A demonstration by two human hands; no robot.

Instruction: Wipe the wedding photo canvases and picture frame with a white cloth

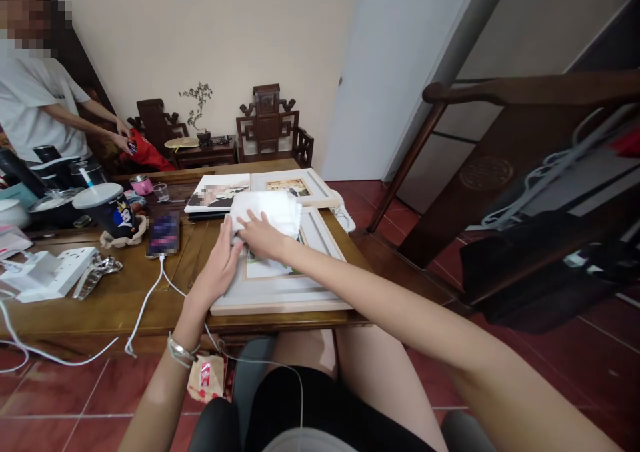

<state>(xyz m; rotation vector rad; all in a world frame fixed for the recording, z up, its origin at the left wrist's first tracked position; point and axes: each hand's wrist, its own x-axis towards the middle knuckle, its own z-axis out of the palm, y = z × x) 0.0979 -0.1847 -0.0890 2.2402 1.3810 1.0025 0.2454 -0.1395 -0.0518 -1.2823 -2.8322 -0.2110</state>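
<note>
A folded stack of white tissue or cloth (267, 211) lies over the upper part of a light wood picture frame (280, 305) near the table's front edge. My right hand (263, 234) rests flat on the stack's lower part, fingers spread. Along the stack's left edge stands my left hand (223, 260), its fingers stretched out and the palm side by the frame's left edge. Part of the picture inside the frame is hidden by my right hand and the stack. Behind it lie a second frame (320, 197) and a photo book or print (200, 193).
On the wooden table (175, 309) are a charging phone (163, 233), a dark lidded cup (117, 215), a white power strip (67, 272) and cables. A person (40, 105) at the left back handles a red bag (147, 152). A wooden chair (480, 172) stands right.
</note>
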